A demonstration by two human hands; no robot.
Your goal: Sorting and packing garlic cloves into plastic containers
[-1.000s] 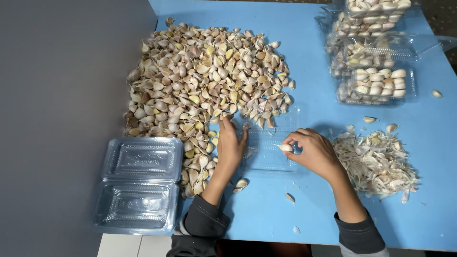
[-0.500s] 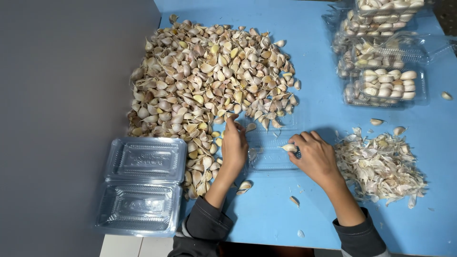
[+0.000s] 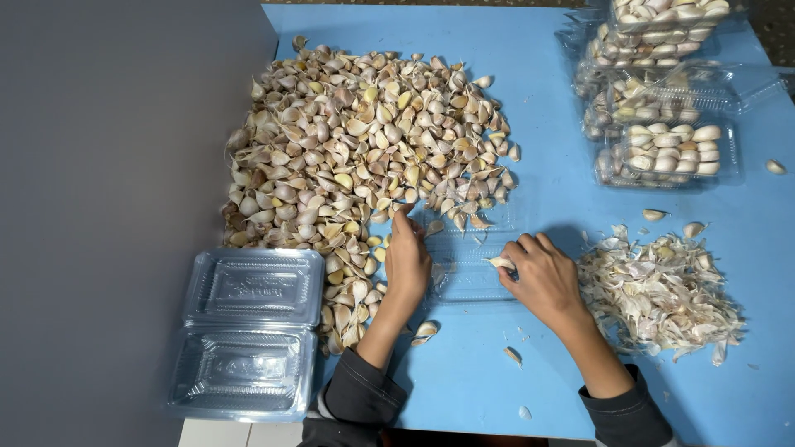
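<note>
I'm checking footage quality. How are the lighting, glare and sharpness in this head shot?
Head view: even overhead light, sharp across the garlic pile; a soft shadow lies beside the right hand on the blue table; mild glare on the empty clear trays; the clear tray between the hands is hard to make out.

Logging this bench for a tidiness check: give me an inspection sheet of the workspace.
Surface: blue table, grey area to its left.
Job's things: garlic clove pile; open clear tray between the hands; filled trays far right.
Clutter: peel heap; stray cloves.
Grippers: left hand at the pile's edge; right hand pinches a clove.
Cables: nothing seen.
Surroundings: empty clamshell stack.
</note>
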